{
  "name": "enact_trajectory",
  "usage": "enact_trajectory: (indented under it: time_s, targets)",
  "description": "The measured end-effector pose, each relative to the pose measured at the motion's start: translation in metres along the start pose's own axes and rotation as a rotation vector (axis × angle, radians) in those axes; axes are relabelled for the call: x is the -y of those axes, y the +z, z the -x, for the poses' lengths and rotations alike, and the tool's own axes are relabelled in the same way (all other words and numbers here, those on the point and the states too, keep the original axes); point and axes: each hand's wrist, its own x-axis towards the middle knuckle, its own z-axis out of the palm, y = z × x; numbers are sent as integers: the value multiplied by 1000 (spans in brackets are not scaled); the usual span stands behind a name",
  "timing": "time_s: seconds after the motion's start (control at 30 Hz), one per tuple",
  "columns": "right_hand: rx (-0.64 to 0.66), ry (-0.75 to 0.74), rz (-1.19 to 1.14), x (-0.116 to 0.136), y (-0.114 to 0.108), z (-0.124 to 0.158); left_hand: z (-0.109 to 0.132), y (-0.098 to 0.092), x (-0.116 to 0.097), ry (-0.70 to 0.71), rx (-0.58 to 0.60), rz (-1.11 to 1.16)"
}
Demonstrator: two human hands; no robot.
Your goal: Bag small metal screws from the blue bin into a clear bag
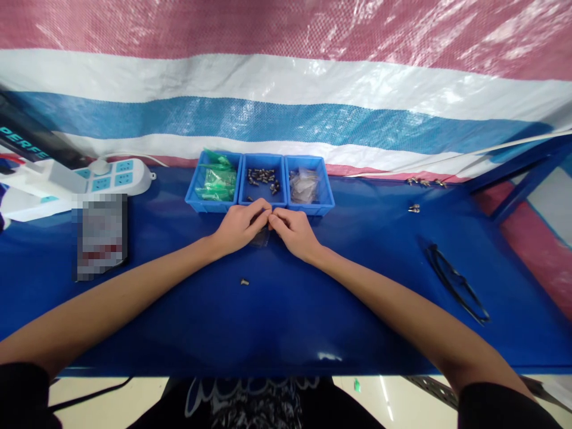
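My left hand (241, 227) and my right hand (295, 231) meet just in front of the blue bins, their fingertips pinched together. A small clear plastic bag (260, 239) shows beneath the fingers; its upper edge is hidden by them. Nearer to me, one short metal screw (244, 282) lies alone on the blue table. Behind my hands, the middle bin (263, 159) holds several loose metal screws (261, 176). Green plastic bags (217, 182) fill the left bin, and small clear bags (304, 186) lie in the right bin.
A white power strip (120, 177) and a dark pixelated object (102, 235) are at left. On the right lie black-framed glasses (456, 283) and a few small metal parts (414, 208). A striped plastic sheet (286, 83) hangs behind the table (286, 333).
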Motion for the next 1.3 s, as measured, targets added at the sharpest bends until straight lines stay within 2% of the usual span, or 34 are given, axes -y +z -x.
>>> enact_trajectory:
  time_s: [1.3]
  targets:
    - [0, 13, -19, 1, 0, 0, 0, 0, -1, 4, -7, 13]
